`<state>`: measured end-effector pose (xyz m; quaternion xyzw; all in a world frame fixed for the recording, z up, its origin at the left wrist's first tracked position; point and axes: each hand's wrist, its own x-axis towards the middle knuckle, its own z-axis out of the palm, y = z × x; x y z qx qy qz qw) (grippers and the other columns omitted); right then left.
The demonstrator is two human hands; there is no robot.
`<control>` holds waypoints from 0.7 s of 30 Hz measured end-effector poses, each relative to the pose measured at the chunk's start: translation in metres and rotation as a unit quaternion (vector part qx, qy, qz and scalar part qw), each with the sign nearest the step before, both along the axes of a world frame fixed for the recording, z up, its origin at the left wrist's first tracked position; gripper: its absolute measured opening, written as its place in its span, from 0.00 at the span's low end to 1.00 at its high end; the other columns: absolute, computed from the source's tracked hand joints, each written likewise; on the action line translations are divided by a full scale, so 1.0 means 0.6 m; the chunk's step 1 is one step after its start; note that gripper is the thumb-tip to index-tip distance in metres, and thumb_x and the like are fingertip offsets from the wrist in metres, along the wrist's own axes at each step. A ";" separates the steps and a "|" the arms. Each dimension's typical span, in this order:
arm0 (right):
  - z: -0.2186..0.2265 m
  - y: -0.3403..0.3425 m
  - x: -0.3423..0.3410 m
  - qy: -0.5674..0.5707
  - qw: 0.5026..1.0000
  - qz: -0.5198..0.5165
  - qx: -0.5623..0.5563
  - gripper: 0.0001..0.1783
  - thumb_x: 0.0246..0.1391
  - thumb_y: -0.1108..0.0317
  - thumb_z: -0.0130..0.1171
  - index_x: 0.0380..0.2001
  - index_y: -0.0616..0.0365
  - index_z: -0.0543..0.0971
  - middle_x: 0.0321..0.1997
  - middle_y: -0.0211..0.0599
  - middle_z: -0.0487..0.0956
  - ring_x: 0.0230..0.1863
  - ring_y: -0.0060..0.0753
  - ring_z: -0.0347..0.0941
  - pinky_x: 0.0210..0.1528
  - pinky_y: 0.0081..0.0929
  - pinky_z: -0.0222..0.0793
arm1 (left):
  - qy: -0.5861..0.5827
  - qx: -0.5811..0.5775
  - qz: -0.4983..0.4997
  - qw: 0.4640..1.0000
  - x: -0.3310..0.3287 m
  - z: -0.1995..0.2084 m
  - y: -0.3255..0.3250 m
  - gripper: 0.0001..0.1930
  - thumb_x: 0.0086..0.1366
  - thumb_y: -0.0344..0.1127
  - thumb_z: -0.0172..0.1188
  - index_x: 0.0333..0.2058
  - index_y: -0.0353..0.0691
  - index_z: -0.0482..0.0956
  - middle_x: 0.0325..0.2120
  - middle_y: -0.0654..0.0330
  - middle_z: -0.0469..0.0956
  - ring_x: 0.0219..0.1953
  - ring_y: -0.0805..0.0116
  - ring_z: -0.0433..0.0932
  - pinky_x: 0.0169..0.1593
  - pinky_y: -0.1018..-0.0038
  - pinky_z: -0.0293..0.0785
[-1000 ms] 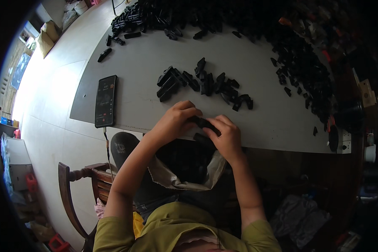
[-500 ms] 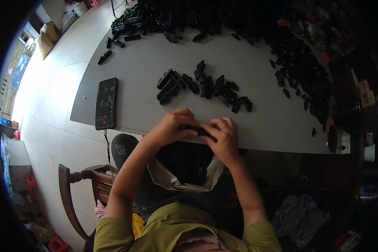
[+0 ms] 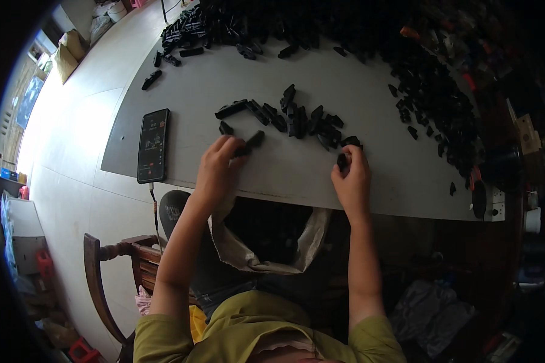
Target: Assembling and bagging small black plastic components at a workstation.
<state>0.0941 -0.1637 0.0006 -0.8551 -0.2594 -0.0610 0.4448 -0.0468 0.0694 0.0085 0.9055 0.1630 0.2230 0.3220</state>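
My left hand (image 3: pixel 217 168) is closed at the near left of a loose row of black plastic pieces. Its fingertips pinch a long black plastic piece (image 3: pixel 255 140), which points away to the right. Another black piece (image 3: pixel 225 128) lies just beyond those fingers. On the right, my right hand (image 3: pixel 353 178) grips a small black plastic part (image 3: pixel 343 161) between thumb and fingers. One more dark piece (image 3: pixel 350 141) sits at its fingertips. Between my forearms, an open pale sack (image 3: pixel 233 253) rests on my lap, its inside dark.
A phone (image 3: pixel 153 145) with a cable lies at the grey table's (image 3: pixel 194 85) left edge. Heaps of black pieces (image 3: pixel 433 103) cover the far and right sides. A wooden chair (image 3: pixel 97 278) stands at lower left. A power strip (image 3: pixel 498 206) is by the right corner.
My hands were together at the table's near edge around a dark piece. They have parted and reached forward to the row, each taking a black piece. The row's left pieces have shifted.
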 end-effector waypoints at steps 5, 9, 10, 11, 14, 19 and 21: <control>0.003 -0.020 -0.029 0.060 0.993 0.072 0.067 0.13 0.47 0.77 0.64 0.38 0.64 0.78 0.37 0.41 0.75 0.36 0.39 0.75 0.40 0.31 0.71 | -0.019 0.115 -0.064 0.991 -0.007 0.014 -0.022 0.17 0.50 0.26 0.66 0.41 0.38 0.77 0.36 0.55 0.77 0.35 0.58 0.78 0.39 0.67 0.74; -0.003 -0.032 -0.044 -0.076 0.992 0.007 -0.104 0.13 0.44 0.74 0.67 0.36 0.64 0.80 0.37 0.40 0.77 0.37 0.40 0.76 0.40 0.30 0.72 | -0.010 0.041 -0.087 0.995 -0.003 0.015 -0.035 0.16 0.50 0.28 0.67 0.40 0.38 0.78 0.31 0.55 0.78 0.31 0.58 0.78 0.37 0.68 0.74; -0.001 -0.031 -0.045 -0.076 0.992 0.008 -0.103 0.13 0.44 0.74 0.67 0.36 0.64 0.80 0.37 0.40 0.77 0.37 0.40 0.76 0.40 0.30 0.72 | 0.006 -0.041 -0.110 0.993 -0.006 0.013 -0.039 0.16 0.51 0.29 0.67 0.40 0.38 0.78 0.30 0.55 0.78 0.30 0.58 0.78 0.36 0.68 0.74; 0.004 -0.030 -0.049 0.010 0.998 0.036 -0.054 0.15 0.43 0.75 0.68 0.37 0.64 0.80 0.36 0.39 0.76 0.35 0.36 0.75 0.38 0.27 0.71 | 0.005 -0.042 -0.112 0.993 -0.006 0.015 -0.046 0.16 0.51 0.29 0.67 0.40 0.38 0.78 0.30 0.55 0.78 0.30 0.58 0.78 0.36 0.68 0.74; 0.015 -0.013 -0.059 0.062 0.990 0.121 0.030 0.16 0.42 0.76 0.69 0.39 0.63 0.81 0.36 0.38 0.76 0.34 0.33 0.74 0.36 0.24 0.71 | 0.043 -0.074 -0.194 0.977 0.001 0.017 -0.061 0.16 0.51 0.29 0.67 0.41 0.38 0.79 0.30 0.55 0.78 0.31 0.58 0.78 0.35 0.68 0.75; 0.005 -0.002 -0.043 -0.044 0.980 0.192 -0.011 0.18 0.41 0.76 0.69 0.40 0.60 0.81 0.35 0.38 0.77 0.34 0.35 0.74 0.37 0.27 0.72 | 0.016 -0.024 -0.219 0.975 0.013 0.014 -0.063 0.15 0.51 0.27 0.66 0.40 0.37 0.80 0.33 0.54 0.78 0.33 0.55 0.79 0.38 0.67 0.76; 0.011 -0.010 -0.035 -0.002 0.977 0.210 -0.026 0.18 0.40 0.75 0.70 0.39 0.60 0.82 0.35 0.37 0.78 0.35 0.35 0.74 0.38 0.27 0.71 | -0.005 -0.029 -0.231 0.973 0.014 0.005 -0.060 0.14 0.51 0.27 0.65 0.40 0.36 0.81 0.34 0.54 0.78 0.35 0.55 0.79 0.39 0.67 0.76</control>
